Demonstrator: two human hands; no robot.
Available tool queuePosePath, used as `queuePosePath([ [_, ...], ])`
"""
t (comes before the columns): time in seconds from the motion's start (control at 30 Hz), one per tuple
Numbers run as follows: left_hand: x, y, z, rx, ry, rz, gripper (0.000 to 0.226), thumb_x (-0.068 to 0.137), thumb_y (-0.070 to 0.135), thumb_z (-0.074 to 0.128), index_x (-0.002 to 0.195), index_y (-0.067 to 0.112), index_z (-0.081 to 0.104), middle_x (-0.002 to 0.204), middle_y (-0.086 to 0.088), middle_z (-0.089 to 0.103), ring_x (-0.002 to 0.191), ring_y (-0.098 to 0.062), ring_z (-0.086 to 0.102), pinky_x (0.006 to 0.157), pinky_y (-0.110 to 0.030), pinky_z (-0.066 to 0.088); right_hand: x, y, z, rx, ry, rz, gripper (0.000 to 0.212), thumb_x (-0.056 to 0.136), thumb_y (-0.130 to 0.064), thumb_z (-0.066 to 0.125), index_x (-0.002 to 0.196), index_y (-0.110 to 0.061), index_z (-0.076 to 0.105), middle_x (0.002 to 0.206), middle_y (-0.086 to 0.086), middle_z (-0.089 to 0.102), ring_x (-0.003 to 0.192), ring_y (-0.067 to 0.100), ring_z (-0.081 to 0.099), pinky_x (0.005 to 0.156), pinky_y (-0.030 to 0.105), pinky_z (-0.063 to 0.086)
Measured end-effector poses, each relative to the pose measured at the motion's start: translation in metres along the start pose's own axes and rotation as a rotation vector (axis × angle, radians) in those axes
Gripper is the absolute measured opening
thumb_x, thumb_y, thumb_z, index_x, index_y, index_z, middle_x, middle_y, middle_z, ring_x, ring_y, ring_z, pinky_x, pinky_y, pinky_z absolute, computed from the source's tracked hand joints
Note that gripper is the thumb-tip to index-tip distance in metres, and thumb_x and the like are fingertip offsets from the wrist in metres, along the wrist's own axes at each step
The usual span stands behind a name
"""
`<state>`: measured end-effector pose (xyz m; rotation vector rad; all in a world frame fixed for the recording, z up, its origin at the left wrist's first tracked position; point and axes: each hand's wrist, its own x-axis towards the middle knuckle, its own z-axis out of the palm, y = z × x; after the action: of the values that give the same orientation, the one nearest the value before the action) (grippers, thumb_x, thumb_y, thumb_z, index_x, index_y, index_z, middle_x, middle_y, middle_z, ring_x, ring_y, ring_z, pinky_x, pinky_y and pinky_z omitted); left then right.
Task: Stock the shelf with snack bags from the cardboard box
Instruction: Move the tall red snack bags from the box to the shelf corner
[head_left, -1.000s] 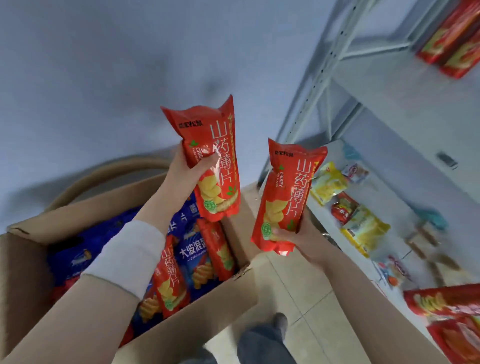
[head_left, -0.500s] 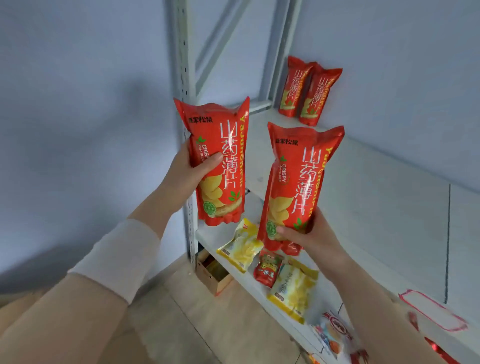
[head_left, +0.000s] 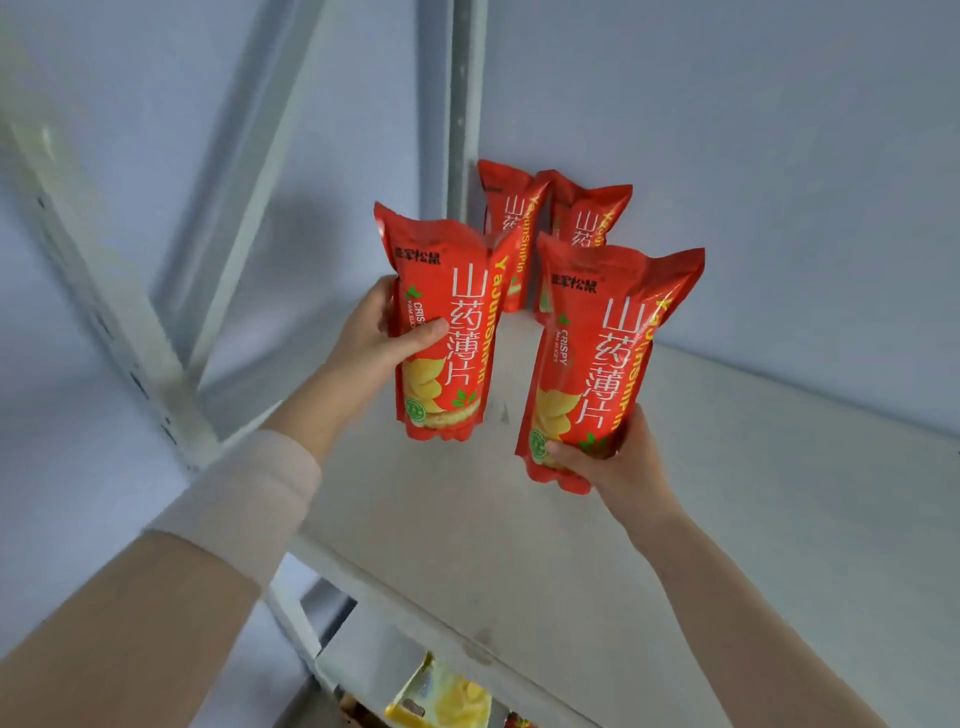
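Arms are stretching out over the pale grey metal shelf (head_left: 753, 519): your left hand (head_left: 369, 338) is gripping a tall red foil snack bag (head_left: 457, 291) mid-body, your right hand (head_left: 618, 467) is clasping a second red bag (head_left: 613, 338) by its base, both upright above the board.

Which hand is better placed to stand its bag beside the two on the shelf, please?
Probably the right hand: its red bag hangs nearer the bare shelf beside the two standing bags; the left hand holds the other bag by the corner post.
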<state>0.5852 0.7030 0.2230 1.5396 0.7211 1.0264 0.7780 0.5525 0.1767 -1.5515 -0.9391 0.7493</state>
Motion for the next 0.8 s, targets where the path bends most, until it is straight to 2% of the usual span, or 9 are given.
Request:
queuePosePath([
  [0.1, 0.077, -0.026, -0.010, -0.040, -0.048, -0.034, 0.086, 0.032, 0.064, 0.085, 0.106, 0.033, 0.056, 0.109, 0.011, 0.067, 0.103, -0.012, 0.064, 0.091, -0.035, 0.051, 0.060, 0.002, 0.021, -0.025, 0.101, 0.033, 0.066, 0.068, -0.010, 0.082, 0.113, -0.027, 0.036, 0.098, -0.010, 0.057, 0.073, 0.001, 0.063, 0.054, 0.018, 0.054],
  [0.17, 0.120, -0.041, -0.011, -0.048, -0.077, -0.046, 0.086, 0.031, 0.065, 0.084, 0.106, 0.034, 0.057, 0.108, 0.012, 0.067, 0.105, -0.013, 0.064, 0.092, -0.036, 0.050, 0.098, 0.005, 0.028, -0.030, 0.149, 0.040, 0.068, 0.066, -0.010, 0.083, 0.113, -0.028, 0.037, 0.097, -0.012, 0.056, 0.076, 0.004, 0.061, 0.056, 0.022, 0.056],
  [0.3, 0.188, -0.068, -0.005, -0.081, -0.127, -0.042, 0.083, 0.033, 0.062, 0.086, 0.106, 0.032, 0.058, 0.103, 0.016, 0.070, 0.100, -0.007, 0.066, 0.085, -0.027, 0.051, 0.159, 0.012, 0.036, -0.021, 0.225, 0.018, 0.068, 0.067, -0.005, 0.081, 0.113, -0.027, 0.035, 0.093, -0.020, 0.050, 0.073, -0.002, 0.056, 0.049, 0.016, 0.051],
  [0.37, 0.210, -0.080, 0.000, -0.089, -0.150, -0.048, 0.084, 0.033, 0.061, 0.086, 0.107, 0.033, 0.058, 0.102, 0.017, 0.070, 0.098, -0.004, 0.066, 0.083, -0.025, 0.050, 0.181, 0.019, 0.038, -0.013, 0.229, 0.015, 0.068, 0.066, 0.001, 0.080, 0.112, -0.024, 0.037, 0.094, -0.015, 0.053, 0.071, -0.001, 0.057, 0.049, 0.016, 0.053],
  [0.47, 0.233, -0.093, 0.006, -0.091, -0.178, -0.045, 0.080, 0.035, 0.061, 0.086, 0.105, 0.032, 0.059, 0.100, 0.018, 0.071, 0.099, -0.003, 0.065, 0.086, -0.026, 0.049, 0.205, 0.029, 0.040, -0.011, 0.246, -0.007, 0.072, 0.062, 0.007, 0.081, 0.114, -0.022, 0.040, 0.099, -0.006, 0.056, 0.078, 0.001, 0.059, 0.052, 0.017, 0.054],
  [0.6, 0.249, -0.102, 0.010, -0.104, -0.151, -0.017, 0.083, 0.038, 0.062, 0.085, 0.108, 0.029, 0.054, 0.104, 0.015, 0.067, 0.100, -0.003, 0.063, 0.086, -0.023, 0.048, 0.220, 0.034, 0.043, -0.013, 0.282, -0.054, 0.078, 0.062, 0.007, 0.081, 0.123, -0.016, 0.038, 0.106, -0.006, 0.051, 0.085, -0.011, 0.051, 0.061, -0.001, 0.043],
  [0.67, 0.253, -0.104, 0.012, -0.107, -0.148, -0.013, 0.082, 0.038, 0.060, 0.086, 0.105, 0.027, 0.051, 0.102, 0.012, 0.067, 0.098, -0.004, 0.063, 0.084, -0.024, 0.049, 0.223, 0.036, 0.043, -0.040, 0.300, -0.074, 0.081, 0.061, 0.006, 0.082, 0.127, -0.010, 0.037, 0.109, -0.004, 0.048, 0.087, -0.008, 0.050, 0.064, -0.002, 0.041],
  [0.8, 0.254, -0.109, 0.014, -0.136, -0.175, -0.033, 0.076, 0.042, 0.056, 0.086, 0.103, 0.026, 0.051, 0.100, 0.012, 0.069, 0.098, -0.007, 0.065, 0.082, -0.026, 0.051, 0.224, 0.046, 0.044, -0.092, 0.324, -0.089, 0.078, 0.062, -0.001, 0.084, 0.118, -0.022, 0.033, 0.109, -0.007, 0.050, 0.094, 0.002, 0.053, 0.068, -0.001, 0.043],
])
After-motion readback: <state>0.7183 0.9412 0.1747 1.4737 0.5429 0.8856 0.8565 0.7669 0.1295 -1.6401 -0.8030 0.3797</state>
